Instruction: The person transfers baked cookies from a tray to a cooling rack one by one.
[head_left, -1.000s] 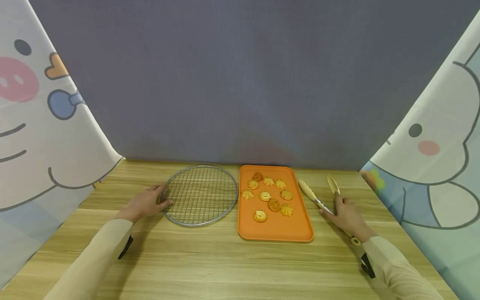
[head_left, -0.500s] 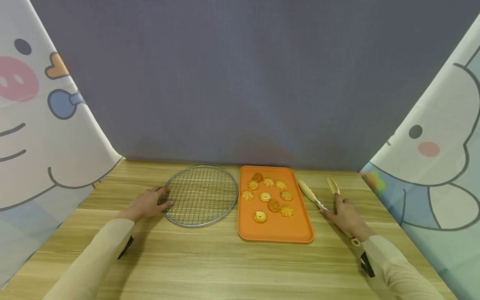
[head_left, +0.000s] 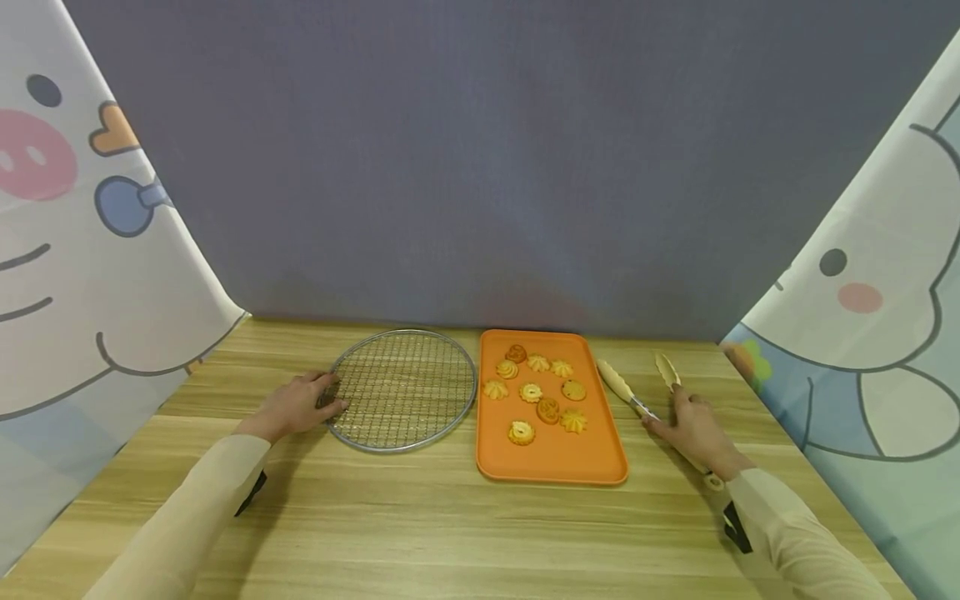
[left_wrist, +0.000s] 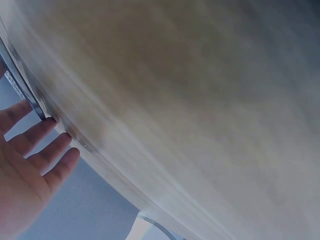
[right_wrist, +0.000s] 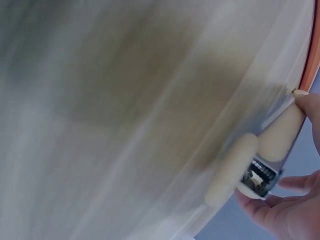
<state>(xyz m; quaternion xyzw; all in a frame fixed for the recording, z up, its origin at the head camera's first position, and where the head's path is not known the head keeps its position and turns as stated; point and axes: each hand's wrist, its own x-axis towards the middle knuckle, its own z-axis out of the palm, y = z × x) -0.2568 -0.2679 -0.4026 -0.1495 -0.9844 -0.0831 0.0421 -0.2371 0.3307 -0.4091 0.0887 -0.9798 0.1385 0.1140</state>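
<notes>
A round wire rack [head_left: 405, 392] lies on the table, left of centre in the head view. My left hand [head_left: 292, 406] is at its left edge; the left wrist view has fairly straight, spread fingers [left_wrist: 55, 150] touching the metal rim [left_wrist: 29, 92]. To the right lie tongs [head_left: 643, 408] with cream scalloped heads and cream grips, their arms spread. My right hand [head_left: 697, 433] holds them from above, thumb on one arm and fingers by the other. In the right wrist view the cream grips [right_wrist: 282, 132] show between thumb and fingers; the palm hides part of them in the head view.
Between rack and tongs lies an orange tray [head_left: 551, 463] bearing several small cookies [head_left: 531, 392] of different shapes. A grey curtain [head_left: 480, 167] stands behind the wooden table [head_left: 420, 533], with cartoon-printed cloths [head_left: 97, 275] at both sides.
</notes>
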